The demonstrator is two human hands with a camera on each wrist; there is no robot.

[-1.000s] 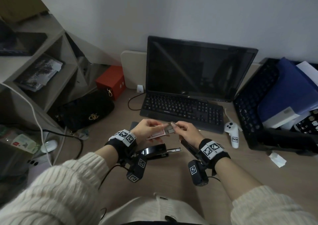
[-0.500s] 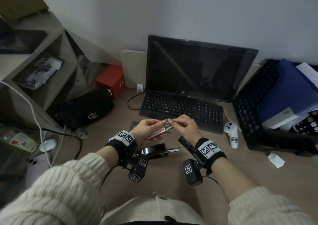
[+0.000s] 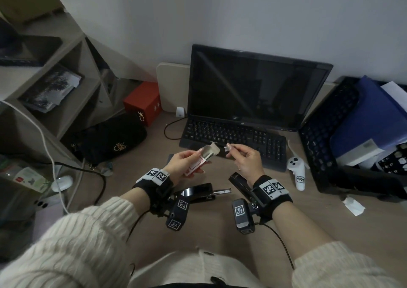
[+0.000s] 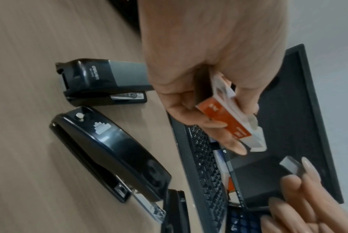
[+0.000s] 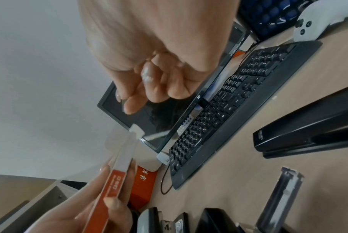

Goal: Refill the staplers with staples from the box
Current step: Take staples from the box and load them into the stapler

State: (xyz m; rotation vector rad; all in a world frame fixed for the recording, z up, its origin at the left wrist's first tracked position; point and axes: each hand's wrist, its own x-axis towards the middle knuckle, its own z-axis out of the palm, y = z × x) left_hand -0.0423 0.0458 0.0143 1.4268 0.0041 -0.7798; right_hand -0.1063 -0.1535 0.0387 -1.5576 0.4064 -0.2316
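My left hand point(image 3: 193, 159) holds a red and white staple box point(image 3: 196, 165) above the desk, with the box's end flap open. In the left wrist view my fingers curl round the staple box point(image 4: 226, 117). A little to its right, my right hand point(image 3: 230, 149) pinches a short silver strip of staples point(image 3: 225, 148), clear of the box; the strip of staples point(image 4: 290, 166) also shows in the left wrist view. On the desk below lie black staplers: one with its magazine slid out point(image 3: 199, 194), one under my right wrist point(image 3: 239, 183), and a grey-topped one point(image 4: 103, 78).
Just behind my hands is a black keyboard point(image 3: 233, 137) in front of a dark monitor point(image 3: 253, 89). A white controller point(image 3: 297, 174) and a black crate point(image 3: 319, 140) are to the right, and a black bag point(image 3: 110, 140) and a red case point(image 3: 143, 103) to the left.
My hands were together at the box mouth. My right hand has drawn a strip of staples out and moved right, so the hands are now apart.
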